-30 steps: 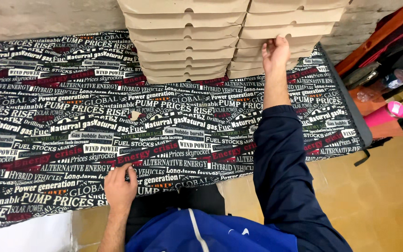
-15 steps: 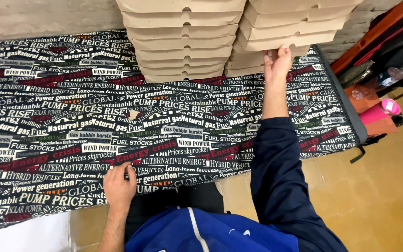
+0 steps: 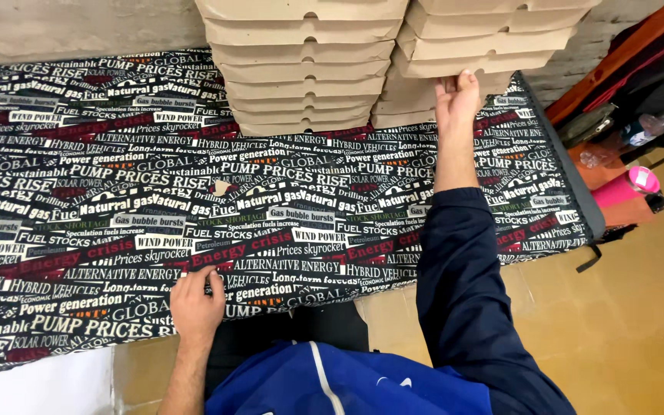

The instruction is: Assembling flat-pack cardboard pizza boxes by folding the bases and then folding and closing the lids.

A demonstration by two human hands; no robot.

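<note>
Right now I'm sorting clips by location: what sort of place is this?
Probably a food stall or back-room packing spot, not a home kitchen. Two tall stacks of flat cardboard boxes stand on a cloth-covered table against a bare wall. The right hand reaches the right stack; bags and bottles sit beside it.

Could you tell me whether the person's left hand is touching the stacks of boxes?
No, the left hand rests on the near edge of the printed tablecloth, well apart from the cardboard boxes.

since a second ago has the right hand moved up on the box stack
Yes. The right hand has climbed the right box stack, lifting its upper boxes off the lower ones; the left hand rests at the table edge.
</note>
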